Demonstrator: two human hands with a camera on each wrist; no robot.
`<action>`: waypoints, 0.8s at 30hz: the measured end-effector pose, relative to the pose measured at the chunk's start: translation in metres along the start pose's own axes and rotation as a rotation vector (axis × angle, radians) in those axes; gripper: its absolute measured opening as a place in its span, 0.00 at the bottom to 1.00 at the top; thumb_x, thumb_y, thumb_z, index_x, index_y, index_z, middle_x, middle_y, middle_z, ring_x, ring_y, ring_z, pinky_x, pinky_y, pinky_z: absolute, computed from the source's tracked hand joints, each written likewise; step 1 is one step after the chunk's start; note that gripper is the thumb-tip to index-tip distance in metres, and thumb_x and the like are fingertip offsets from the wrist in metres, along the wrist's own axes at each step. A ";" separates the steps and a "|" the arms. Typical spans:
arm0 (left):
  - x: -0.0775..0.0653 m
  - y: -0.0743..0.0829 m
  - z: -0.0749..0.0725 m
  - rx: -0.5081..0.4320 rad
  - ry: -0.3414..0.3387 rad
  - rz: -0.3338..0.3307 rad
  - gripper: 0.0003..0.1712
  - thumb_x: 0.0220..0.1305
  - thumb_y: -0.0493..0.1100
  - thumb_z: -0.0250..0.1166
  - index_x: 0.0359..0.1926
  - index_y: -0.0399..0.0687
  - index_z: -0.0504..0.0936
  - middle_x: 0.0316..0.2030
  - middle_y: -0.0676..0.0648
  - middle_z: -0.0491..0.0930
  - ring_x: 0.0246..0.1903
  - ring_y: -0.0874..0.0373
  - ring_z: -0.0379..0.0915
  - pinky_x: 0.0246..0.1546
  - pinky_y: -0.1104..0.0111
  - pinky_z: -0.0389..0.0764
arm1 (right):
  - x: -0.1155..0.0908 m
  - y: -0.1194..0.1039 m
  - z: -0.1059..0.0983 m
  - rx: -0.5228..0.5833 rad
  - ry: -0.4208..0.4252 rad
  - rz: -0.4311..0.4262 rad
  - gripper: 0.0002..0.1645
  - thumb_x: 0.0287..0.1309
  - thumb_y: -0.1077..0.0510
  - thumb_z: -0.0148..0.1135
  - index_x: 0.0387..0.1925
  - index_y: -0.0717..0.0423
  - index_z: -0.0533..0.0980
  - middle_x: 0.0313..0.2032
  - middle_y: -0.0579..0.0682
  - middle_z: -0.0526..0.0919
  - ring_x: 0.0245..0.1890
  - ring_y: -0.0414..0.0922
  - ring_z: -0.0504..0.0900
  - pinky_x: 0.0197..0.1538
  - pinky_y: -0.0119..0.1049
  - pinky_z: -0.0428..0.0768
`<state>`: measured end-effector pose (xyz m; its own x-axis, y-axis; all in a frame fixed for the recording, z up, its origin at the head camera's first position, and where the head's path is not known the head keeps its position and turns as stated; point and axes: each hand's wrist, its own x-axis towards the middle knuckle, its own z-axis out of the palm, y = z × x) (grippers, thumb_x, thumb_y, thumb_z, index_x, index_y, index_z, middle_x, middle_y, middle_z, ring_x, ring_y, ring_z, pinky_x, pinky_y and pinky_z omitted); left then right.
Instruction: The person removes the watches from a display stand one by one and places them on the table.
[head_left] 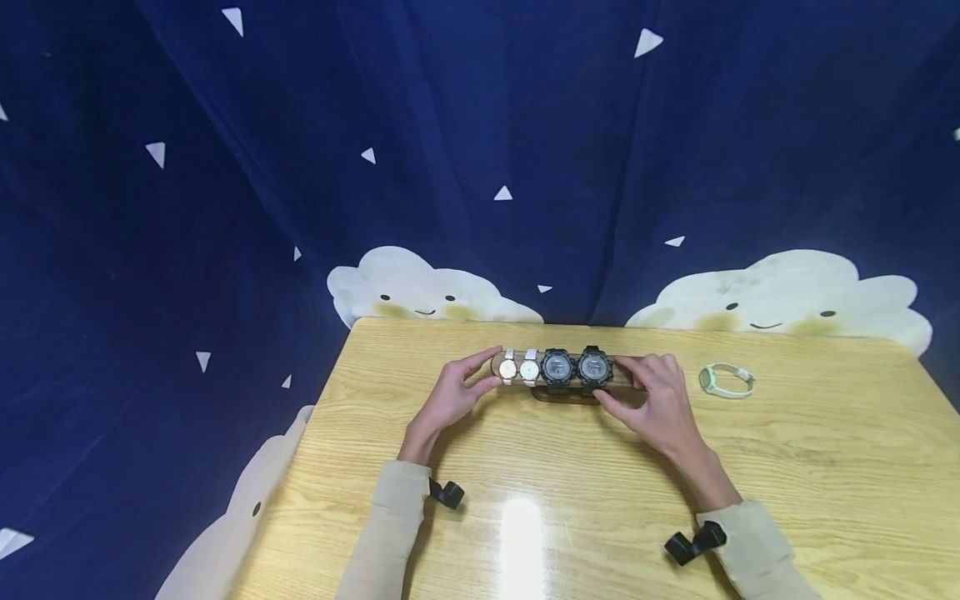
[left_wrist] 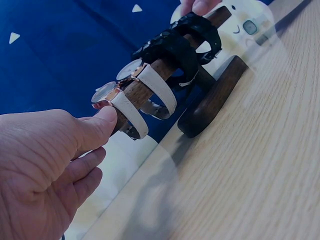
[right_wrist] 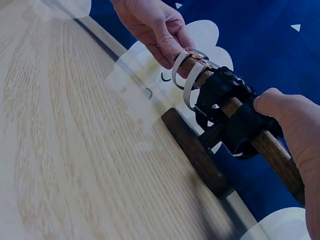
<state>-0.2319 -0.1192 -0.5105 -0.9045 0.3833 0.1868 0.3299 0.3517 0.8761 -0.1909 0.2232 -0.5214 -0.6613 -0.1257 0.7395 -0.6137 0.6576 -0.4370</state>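
A dark wooden watch stand carries a row of watches along its bar. Two white-strapped watches with rose-gold cases, an outer one and an inner one, sit toward the left end. Right of them are two chunky black watches, one inner and one outer. My left hand pinches the bar's left end, thumb tip right beside the outer white-strapped watch. With thumb and fingers my right hand grips the outer black watch; its fingertips are partly hidden behind the bar in the right wrist view.
A pale mint watch lies on its side to the right of the stand. The light wooden table meets a dark blue curtain with white triangles and cloud shapes along its back edge. Black wrist mounts stick out from both sleeves.
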 end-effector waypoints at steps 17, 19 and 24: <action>0.001 0.000 0.001 -0.003 -0.014 -0.016 0.31 0.70 0.38 0.69 0.73 0.45 0.75 0.71 0.44 0.73 0.73 0.48 0.66 0.75 0.56 0.64 | 0.000 -0.005 0.003 -0.051 -0.004 0.061 0.36 0.41 0.44 0.82 0.46 0.66 0.85 0.25 0.49 0.69 0.32 0.48 0.60 0.39 0.41 0.56; 0.001 -0.001 0.001 -0.005 -0.010 -0.014 0.31 0.70 0.38 0.69 0.72 0.44 0.75 0.71 0.44 0.73 0.73 0.47 0.66 0.75 0.55 0.64 | 0.000 -0.006 0.003 -0.046 -0.013 0.067 0.36 0.40 0.45 0.83 0.47 0.66 0.85 0.25 0.50 0.70 0.33 0.48 0.60 0.39 0.41 0.56; 0.001 -0.002 0.001 -0.005 -0.005 -0.013 0.31 0.70 0.38 0.68 0.72 0.43 0.75 0.70 0.44 0.74 0.73 0.47 0.67 0.75 0.55 0.64 | 0.000 -0.008 0.004 -0.045 -0.025 0.079 0.37 0.39 0.46 0.84 0.47 0.66 0.85 0.25 0.51 0.71 0.33 0.47 0.60 0.39 0.40 0.56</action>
<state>-0.2332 -0.1187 -0.5123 -0.9075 0.3827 0.1733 0.3168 0.3524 0.8806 -0.1879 0.2146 -0.5201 -0.7179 -0.0902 0.6903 -0.5393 0.6990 -0.4696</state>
